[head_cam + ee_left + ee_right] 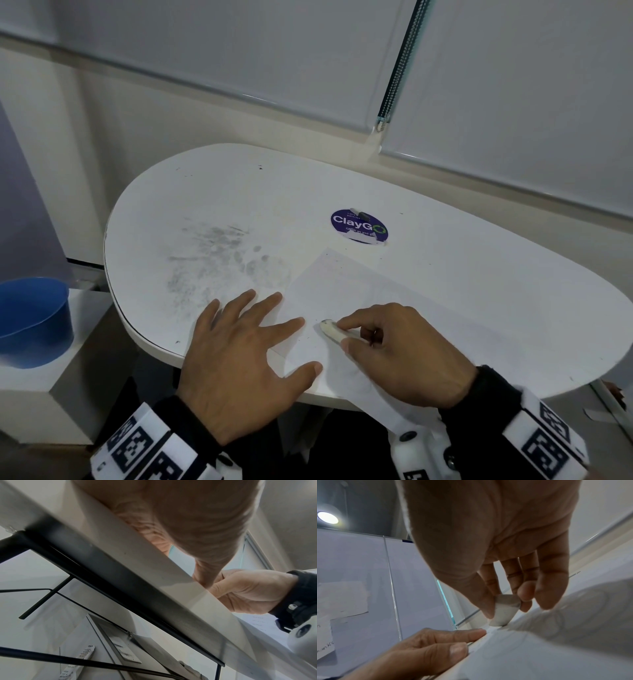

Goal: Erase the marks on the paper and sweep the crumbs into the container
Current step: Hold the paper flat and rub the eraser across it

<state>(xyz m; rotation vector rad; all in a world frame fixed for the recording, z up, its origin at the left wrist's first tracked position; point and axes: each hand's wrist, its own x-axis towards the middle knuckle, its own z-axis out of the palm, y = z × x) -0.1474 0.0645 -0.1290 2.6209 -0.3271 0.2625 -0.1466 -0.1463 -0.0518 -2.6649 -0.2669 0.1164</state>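
Hands cover paper; sticker beyond, blue container left.

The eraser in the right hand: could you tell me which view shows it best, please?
The right wrist view: the eraser fills the frame's middle, pinched by the right hand, its tip on the paper. The head view shows only its protruding end; the left wrist view hides it.

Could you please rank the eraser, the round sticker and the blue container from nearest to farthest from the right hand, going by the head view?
1. Eraser, pinched in the right hand.
2. Sticker, farther back on the table.
3. Container, far left, off the table.
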